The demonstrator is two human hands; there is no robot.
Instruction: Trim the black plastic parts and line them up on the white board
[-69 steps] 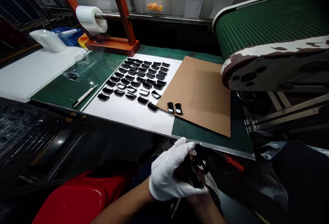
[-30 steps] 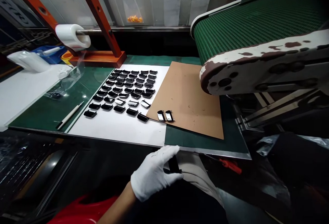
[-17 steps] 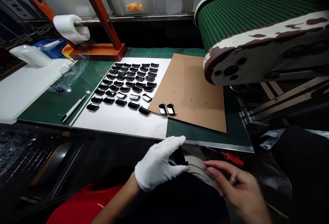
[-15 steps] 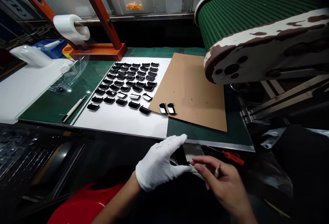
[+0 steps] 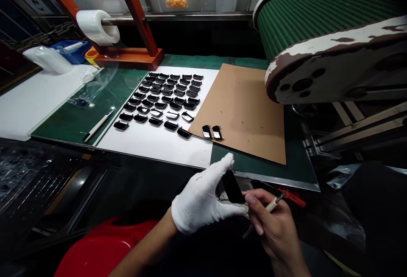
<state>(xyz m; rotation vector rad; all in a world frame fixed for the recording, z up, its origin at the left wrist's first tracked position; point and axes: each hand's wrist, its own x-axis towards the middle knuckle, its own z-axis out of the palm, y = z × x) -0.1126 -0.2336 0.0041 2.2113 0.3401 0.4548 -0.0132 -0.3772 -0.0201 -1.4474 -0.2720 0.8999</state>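
My left hand (image 5: 203, 196), in a white glove, grips a flat black glossy part (image 5: 232, 187) between thumb and fingers, just off the table's front edge. My bare right hand (image 5: 270, 217) is closed around a slim pale pen-shaped tool (image 5: 272, 205). The tips of its thumb and forefinger are at the part's right edge; whether they pinch it I cannot tell. Two similar black parts (image 5: 217, 132) lie on the brown cardboard (image 5: 251, 94). Several more black parts (image 5: 155, 121) are laid in rows on a white sheet (image 5: 159, 145).
A white pen-like knife (image 5: 98, 126) lies on the green table at left. Behind it stands an orange frame (image 5: 133, 56) with a clear film roll (image 5: 95, 26). A green conveyor belt (image 5: 318, 18) overhangs the right side. A red stool (image 5: 101, 251) is below; a red-handled tool (image 5: 294, 198) lies right.
The view has shifted slightly. The right hand has turned, so more of the pale tool shows. The black part is tilted more into view in the gloved hand.
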